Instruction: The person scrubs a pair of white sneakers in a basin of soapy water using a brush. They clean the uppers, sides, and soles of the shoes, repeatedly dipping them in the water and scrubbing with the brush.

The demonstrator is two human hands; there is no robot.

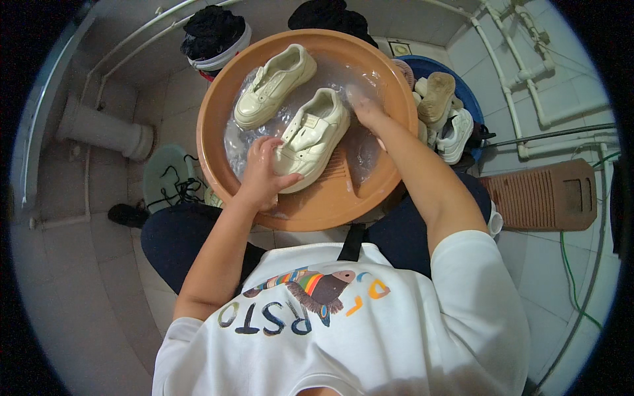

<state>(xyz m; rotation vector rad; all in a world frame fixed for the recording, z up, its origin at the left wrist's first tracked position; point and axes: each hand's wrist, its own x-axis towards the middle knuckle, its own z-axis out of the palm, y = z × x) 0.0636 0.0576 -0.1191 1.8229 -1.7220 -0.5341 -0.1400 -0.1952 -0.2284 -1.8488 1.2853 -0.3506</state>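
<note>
A large orange basin (210, 132) of soapy water stands between my knees. Two cream sneakers lie in it, both without laces. My left hand (265, 170) grips the toe of the nearer sneaker (310, 148), thumb on one side and fingers on the other. The farther sneaker (264, 92) lies up and to the left, apart from my hands. At the basin's right side, my right hand (364, 107) dips into the water beyond the nearer sneaker's heel; blur and water hide its fingers. A ribbed washboard slope (337, 177) shows at the basin's near side.
Several shoes, including a white sneaker (456, 135), fill a blue basin (470, 86) at the right. A brown washboard (541, 197) lies farther right. Black laces hang over a pale green basin (158, 173) at the left. A white bucket (228, 56) holds dark cloth. White pipes (522, 79) line the wall.
</note>
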